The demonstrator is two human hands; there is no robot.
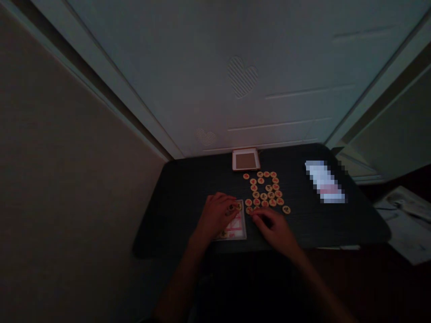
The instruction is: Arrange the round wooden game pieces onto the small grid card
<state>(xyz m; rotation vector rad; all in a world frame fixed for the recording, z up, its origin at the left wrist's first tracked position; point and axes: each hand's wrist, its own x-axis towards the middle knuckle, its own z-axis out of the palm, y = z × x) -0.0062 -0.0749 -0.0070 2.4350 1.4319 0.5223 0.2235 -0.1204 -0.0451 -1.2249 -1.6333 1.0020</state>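
Observation:
My left hand (218,214) is over a shallow white box (244,231) with red lines on its bottom. Its thumb and fingers are closed at a round Chinese chess piece (239,206) by the box's upper right corner. More pieces lie in the box, partly under this hand. Just right of the box, my right hand (271,224) has its thumb and forefinger pinched at the edge of a red-marked Chinese chess piece (249,210). Past its fingertips lie several rows of loose Chinese chess pieces (264,203), some marked red, some black.
A white-rimmed box lid (246,168) with a brown middle stands at the table's back edge. A blurred-out bright phone-like object (323,181) lies on the right. One lone piece (286,209) sits near my right hand. Behind the dark table (182,188) is a white door (269,112).

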